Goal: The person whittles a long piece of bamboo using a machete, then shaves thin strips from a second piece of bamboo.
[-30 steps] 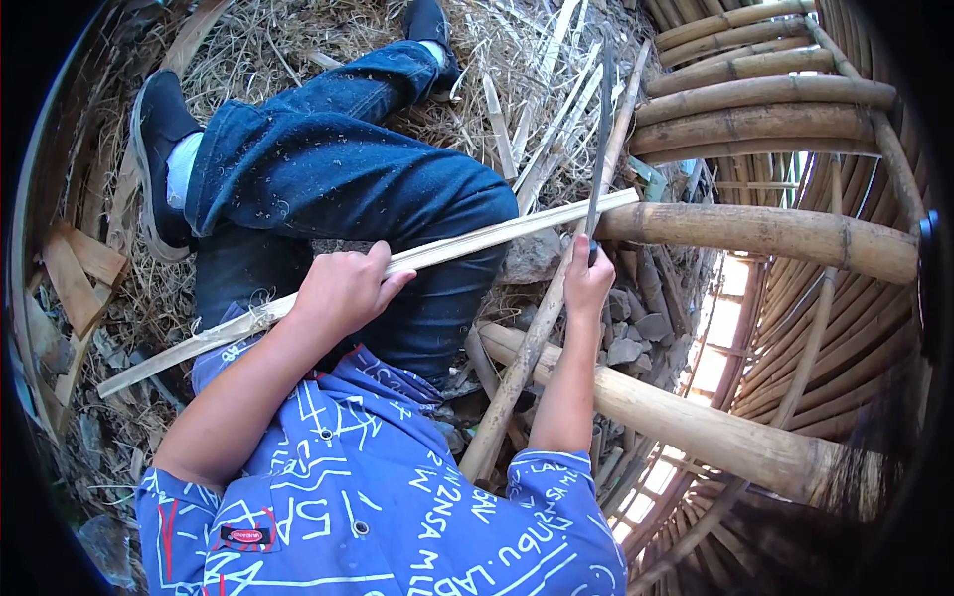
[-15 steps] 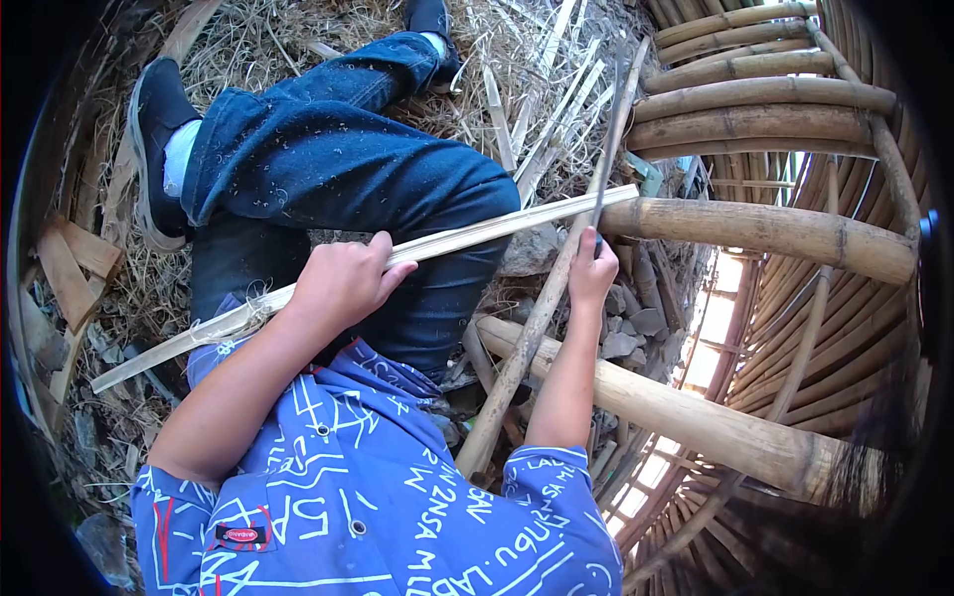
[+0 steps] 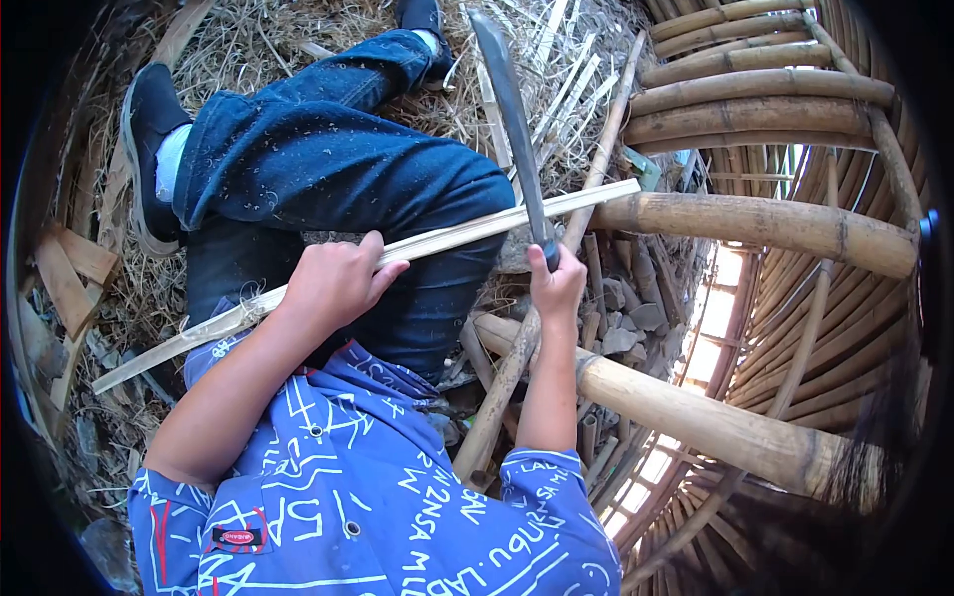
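My left hand [image 3: 336,283] is wrapped round a long pale split bamboo strip [image 3: 457,230], which slants across my bent knee. Loose fibres cling to the strip near its lower left end. In my right hand [image 3: 558,283] is a machete [image 3: 513,114], gripped by its dark handle with the blade pointing up and away from me. The blade crosses over the strip in this view, close to the strip's far right end. My fingers partly hide the handle.
Thick bamboo poles [image 3: 755,226] [image 3: 696,417] jut in from the right, by a slatted bamboo wall [image 3: 835,328]. A thinner pole [image 3: 502,392] runs diagonally beside my right arm. Shavings [image 3: 288,40] cover the ground. Wood offcuts [image 3: 68,278] lie at left, stones [image 3: 621,338] near the poles.
My right hand has moved left and slightly down, and the machete has swung so its broad side shows and its tip points further left. My left hand and the strip have barely shifted.
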A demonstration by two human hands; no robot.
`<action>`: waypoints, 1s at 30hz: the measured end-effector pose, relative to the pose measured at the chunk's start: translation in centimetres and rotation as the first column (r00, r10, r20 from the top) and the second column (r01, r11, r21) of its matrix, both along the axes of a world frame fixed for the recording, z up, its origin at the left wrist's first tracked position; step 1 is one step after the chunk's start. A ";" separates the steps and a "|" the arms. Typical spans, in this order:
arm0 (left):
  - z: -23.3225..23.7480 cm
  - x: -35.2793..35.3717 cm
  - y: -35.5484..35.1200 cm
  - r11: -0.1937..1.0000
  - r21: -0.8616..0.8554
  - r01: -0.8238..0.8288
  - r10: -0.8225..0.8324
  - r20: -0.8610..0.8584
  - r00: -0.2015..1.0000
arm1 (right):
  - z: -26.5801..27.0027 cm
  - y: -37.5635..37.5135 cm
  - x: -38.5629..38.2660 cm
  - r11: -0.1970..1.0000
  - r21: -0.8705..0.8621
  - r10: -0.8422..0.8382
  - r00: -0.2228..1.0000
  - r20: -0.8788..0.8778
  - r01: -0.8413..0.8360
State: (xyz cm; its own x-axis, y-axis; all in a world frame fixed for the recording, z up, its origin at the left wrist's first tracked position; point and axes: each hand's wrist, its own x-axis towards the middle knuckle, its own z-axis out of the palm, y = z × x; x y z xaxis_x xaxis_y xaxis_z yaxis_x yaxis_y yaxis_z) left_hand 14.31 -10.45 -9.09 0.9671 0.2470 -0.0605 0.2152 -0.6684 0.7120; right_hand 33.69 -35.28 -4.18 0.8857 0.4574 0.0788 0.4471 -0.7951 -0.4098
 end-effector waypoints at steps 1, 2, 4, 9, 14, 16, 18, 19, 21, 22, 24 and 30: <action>0.1 0.1 0.0 1.000 0.001 -0.013 0.013 0.019 1.000 | 0.4 -0.2 0.9 0.998 -0.061 0.018 0.998 0.064 -0.014; 0.1 0.2 0.0 1.000 0.002 -0.015 0.015 0.023 1.000 | 1.0 -0.3 1.8 0.994 -0.105 -0.009 0.997 0.074 0.017; 0.3 0.0 -0.1 1.000 0.002 -0.022 0.022 0.012 1.000 | 0.9 -1.3 5.4 0.993 0.024 -0.121 0.989 0.083 0.120; 0.4 -0.1 -0.3 0.999 -0.023 -0.031 0.030 -0.009 0.999 | -1.4 -2.7 8.8 0.962 0.145 -0.227 0.973 -0.036 0.230; 0.2 0.0 0.0 1.000 0.006 -0.018 0.018 -0.012 1.000 | -1.8 -0.5 3.6 0.914 0.283 -0.247 0.952 -0.180 0.291; 0.5 0.1 0.1 1.000 0.016 -0.010 0.010 -0.019 1.000 | -3.1 0.3 0.8 0.928 0.315 -0.139 0.968 -0.208 0.201; 0.3 0.2 0.1 1.000 0.026 0.008 -0.008 -0.028 1.000 | -5.3 0.1 -1.5 0.941 0.305 -0.088 0.976 -0.200 0.147; 0.1 0.2 0.0 1.000 0.031 -0.001 0.002 -0.029 1.000 | -5.0 1.0 -2.9 0.941 0.315 -0.060 0.979 -0.196 0.121; 0.0 0.2 0.1 0.998 0.055 0.013 -0.012 -0.027 1.000 | -4.2 2.6 -4.5 0.935 0.352 -0.004 0.990 -0.142 0.055; 0.1 0.2 0.2 0.998 0.068 -0.001 0.002 -0.016 1.000 | -4.5 2.7 -4.8 0.927 0.369 -0.014 0.988 -0.152 0.070; 0.3 0.3 0.1 0.997 0.080 0.001 0.001 -0.025 1.000 | -4.6 2.6 -4.5 0.933 0.357 -0.012 0.994 -0.110 0.051; -0.5 0.0 0.4 1.000 0.019 0.002 -0.003 0.076 0.997 | -5.6 2.2 -4.6 0.948 0.305 -0.057 0.991 -0.118 0.091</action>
State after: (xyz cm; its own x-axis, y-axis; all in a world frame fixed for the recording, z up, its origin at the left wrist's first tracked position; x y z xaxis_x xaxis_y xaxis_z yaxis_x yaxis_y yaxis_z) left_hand 14.26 -10.02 -9.62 0.9694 0.2448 0.0179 0.1592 -0.6826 0.7133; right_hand 29.08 -33.09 -9.73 0.9271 0.3585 0.1094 0.3323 -0.6511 -0.6824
